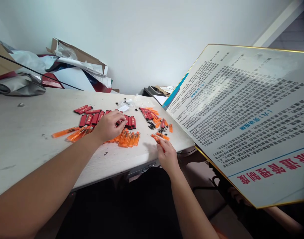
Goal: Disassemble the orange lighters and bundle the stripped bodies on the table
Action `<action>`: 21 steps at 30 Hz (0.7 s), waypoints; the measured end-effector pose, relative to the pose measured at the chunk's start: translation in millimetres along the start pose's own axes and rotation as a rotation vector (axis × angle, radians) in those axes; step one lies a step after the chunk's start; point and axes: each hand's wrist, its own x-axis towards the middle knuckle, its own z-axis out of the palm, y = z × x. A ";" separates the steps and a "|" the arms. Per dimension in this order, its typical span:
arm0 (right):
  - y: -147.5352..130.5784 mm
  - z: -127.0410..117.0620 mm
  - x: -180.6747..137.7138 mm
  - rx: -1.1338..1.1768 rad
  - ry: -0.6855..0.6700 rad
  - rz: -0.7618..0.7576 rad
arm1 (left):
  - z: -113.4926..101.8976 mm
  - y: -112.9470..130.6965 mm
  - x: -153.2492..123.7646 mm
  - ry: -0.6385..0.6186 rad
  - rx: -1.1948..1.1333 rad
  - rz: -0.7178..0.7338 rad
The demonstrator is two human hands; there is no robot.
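My left hand point(108, 126) is curved over a loose group of red lighters point(92, 116) on the white table point(30, 142), its fingers on or just above them. I cannot tell whether it grips one. My right hand point(167, 156) pinches a translucent orange lighter point(156, 140) at the table's front edge. More orange lighters point(128, 139) lie side by side just below my left hand, and others point(72, 133) lie to its left. Small black parts point(151, 125) are scattered between the lighters at the right.
A large gold-framed board point(241, 109) printed with text leans in from the right, overhanging the table's right end. Small clear bags point(128, 103) lie behind the lighters. Cardboard and crumpled packaging point(77, 56) are piled against the wall behind the table.
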 end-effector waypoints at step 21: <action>0.2 -9.4 51.1 -0.649 -0.400 -0.108 | 0.7 -0.6 -0.7 -0.006 -0.021 0.011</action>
